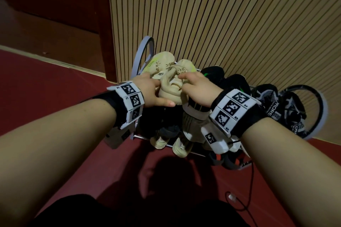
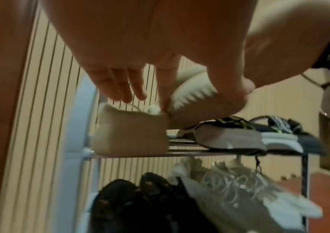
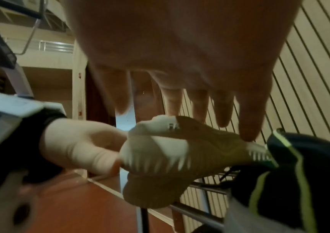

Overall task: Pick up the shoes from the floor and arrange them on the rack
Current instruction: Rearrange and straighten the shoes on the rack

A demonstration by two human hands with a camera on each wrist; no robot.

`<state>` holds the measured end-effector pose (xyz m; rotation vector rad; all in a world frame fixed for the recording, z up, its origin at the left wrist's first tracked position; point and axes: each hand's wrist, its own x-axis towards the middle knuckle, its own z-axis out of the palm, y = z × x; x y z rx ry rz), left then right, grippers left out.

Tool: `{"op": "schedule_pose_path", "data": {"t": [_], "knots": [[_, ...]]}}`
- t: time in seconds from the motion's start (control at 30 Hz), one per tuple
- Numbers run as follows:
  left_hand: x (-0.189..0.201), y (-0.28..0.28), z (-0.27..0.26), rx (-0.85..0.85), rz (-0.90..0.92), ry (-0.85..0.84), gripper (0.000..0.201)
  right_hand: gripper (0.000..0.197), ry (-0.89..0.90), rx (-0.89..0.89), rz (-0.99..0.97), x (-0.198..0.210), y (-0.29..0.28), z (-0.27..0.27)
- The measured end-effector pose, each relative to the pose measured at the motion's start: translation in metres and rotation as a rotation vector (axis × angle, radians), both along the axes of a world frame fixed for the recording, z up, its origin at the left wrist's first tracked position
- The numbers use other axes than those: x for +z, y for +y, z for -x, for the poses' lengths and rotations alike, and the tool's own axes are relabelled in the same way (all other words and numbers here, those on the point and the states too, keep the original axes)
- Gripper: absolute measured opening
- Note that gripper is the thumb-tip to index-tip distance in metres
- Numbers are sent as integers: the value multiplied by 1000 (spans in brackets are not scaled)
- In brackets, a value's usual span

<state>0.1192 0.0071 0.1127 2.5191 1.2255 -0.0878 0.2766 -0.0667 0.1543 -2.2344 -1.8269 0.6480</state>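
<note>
A beige shoe [image 1: 169, 91] sits on the top shelf of the rack [image 1: 140, 136], next to its beige twin [image 1: 162, 63] on the left. My left hand [image 1: 156, 95] grips the shoe's heel between thumb and fingers; the left wrist view shows that hand [image 2: 196, 93] around the ribbed heel [image 2: 192, 96]. My right hand [image 1: 191, 84] lies over the laces. In the right wrist view its straight fingers [image 3: 247, 123] touch the top of the shoe [image 3: 180, 151], with the thumb apart from it.
Black shoes with green trim [image 1: 217, 75] and black-and-white patterned shoes [image 1: 273, 105] fill the top shelf to the right. The lower shelf holds black shoes [image 2: 130, 201] and white sneakers [image 2: 230, 189]. A slatted wall [image 1: 221, 14] stands behind. A cable [image 1: 247, 199] trails on the red floor.
</note>
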Motion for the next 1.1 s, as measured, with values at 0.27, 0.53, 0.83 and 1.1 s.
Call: {"op": "schedule_pose_path", "data": {"t": [0.27, 0.53, 0.83, 1.1], "knots": [[-16, 16, 20, -131, -265, 143, 87, 94, -235, 96, -6, -32, -1, 22], [-24, 20, 12, -208, -410, 188, 72, 94, -319, 121, 82, -35, 7, 22], [-22, 20, 16, -243, -563, 258, 49, 80, -389, 236, 35, -43, 16, 21], [-20, 24, 19, -215, -517, 203, 51, 69, -312, 297, -147, -58, 11, 15]]}}
